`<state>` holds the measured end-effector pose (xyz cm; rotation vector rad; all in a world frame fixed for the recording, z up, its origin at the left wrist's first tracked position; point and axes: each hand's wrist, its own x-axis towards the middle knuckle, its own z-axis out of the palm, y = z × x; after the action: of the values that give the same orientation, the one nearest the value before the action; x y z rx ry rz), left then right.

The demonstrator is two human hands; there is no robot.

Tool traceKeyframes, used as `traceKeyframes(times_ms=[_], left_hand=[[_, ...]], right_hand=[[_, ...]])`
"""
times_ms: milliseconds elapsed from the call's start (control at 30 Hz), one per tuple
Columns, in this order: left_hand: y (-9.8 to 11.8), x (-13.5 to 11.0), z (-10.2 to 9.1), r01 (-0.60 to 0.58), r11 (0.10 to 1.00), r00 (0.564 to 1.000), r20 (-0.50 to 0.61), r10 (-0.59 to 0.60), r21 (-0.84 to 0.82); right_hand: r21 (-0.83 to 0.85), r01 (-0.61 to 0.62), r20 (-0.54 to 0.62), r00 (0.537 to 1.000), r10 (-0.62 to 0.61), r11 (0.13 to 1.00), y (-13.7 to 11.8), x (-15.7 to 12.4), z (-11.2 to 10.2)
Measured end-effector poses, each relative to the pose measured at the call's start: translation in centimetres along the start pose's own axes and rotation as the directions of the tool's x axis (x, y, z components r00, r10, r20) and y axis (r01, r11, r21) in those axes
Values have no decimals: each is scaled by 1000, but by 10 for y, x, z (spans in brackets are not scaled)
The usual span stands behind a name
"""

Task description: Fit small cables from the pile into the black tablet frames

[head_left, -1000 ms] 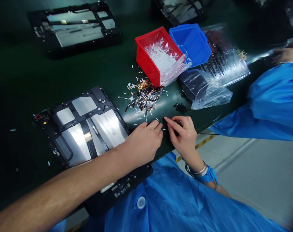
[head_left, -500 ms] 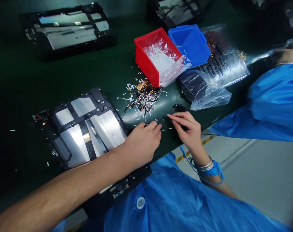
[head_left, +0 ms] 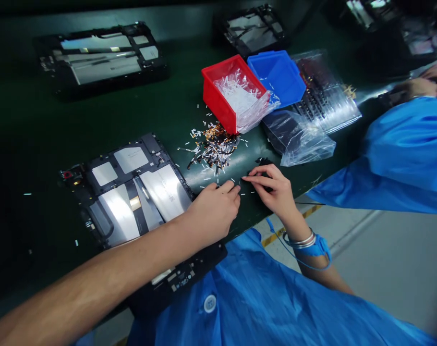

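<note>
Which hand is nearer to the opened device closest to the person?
Left. The left hand is by the right edge of the opened device; the right hand is farther right, past the left hand.

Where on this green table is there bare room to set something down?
Bare tabletop shows between the near opened device and the upper-left device. It's crowded around the red bin, blue bin, plastic bag and parts pile.

Your smock point(head_left: 254, 288) is plain blue with a white button point(head_left: 210, 303); your wristband point(head_left: 317, 247) is blue, your bangles point(head_left: 305, 240) silvery. You face a dark green bench point(head_left: 139, 113), a red bin point(head_left: 218, 103), a blue bin point(head_left: 284, 79), white strips point(head_left: 238, 96), black, white and orange flex cables point(head_left: 217, 150), a black-and-silver device chassis point(head_left: 164, 185) and yellow-and-black striped floor tape point(head_left: 311, 211).
</note>
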<state>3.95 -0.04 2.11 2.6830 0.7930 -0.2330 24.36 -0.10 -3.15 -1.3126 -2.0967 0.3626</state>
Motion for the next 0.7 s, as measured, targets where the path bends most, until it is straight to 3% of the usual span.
traceKeyframes(times_ms=[100, 167, 233, 333, 400, 467, 533, 600, 633, 700], left_hand=[[0, 0, 2, 1, 1000, 1000, -16, -1, -3], [0, 0, 3, 2, 1000, 1000, -20, -2, -11], [0, 0, 3, 7, 999, 1000, -21, -8, -39], [-3, -3, -4, 26, 987, 999, -39, -33, -161], [-9, -10, -15, 59, 951, 985, -137, -105, -304], [-16, -21, -30, 78, 888, 911, -330, -249, -452], [-21, -33, -45, 68, 823, 769, -496, -403, -564], [-25, -44, -55, 55, 790, 645, -581, -495, -611], [-26, -47, -57, 54, 785, 611, -601, -515, -617], [-28, -50, -57, 44, 780, 601, -608, -520, -624]], right_hand=[[86, -159, -10, 987, 160, 984, 1, 3, -2], [90, -195, -30, 980, 199, 977, -1, 4, -4], [38, -134, -22, 991, 135, 990, -6, 4, -5], [-70, 51, 51, 998, -47, 996, -20, 8, -7], [-163, 180, 125, 979, -161, 970, -30, 13, -9], [-266, 276, 223, 950, -220, 924, -41, 20, -10], [-348, 328, 337, 918, -209, 878, -50, 27, -7], [-413, 352, 436, 886, -158, 840, -57, 33, -1], [-446, 363, 472, 872, -130, 818, -60, 34, 4], [-498, 389, 508, 855, -102, 775, -64, 36, 11]])
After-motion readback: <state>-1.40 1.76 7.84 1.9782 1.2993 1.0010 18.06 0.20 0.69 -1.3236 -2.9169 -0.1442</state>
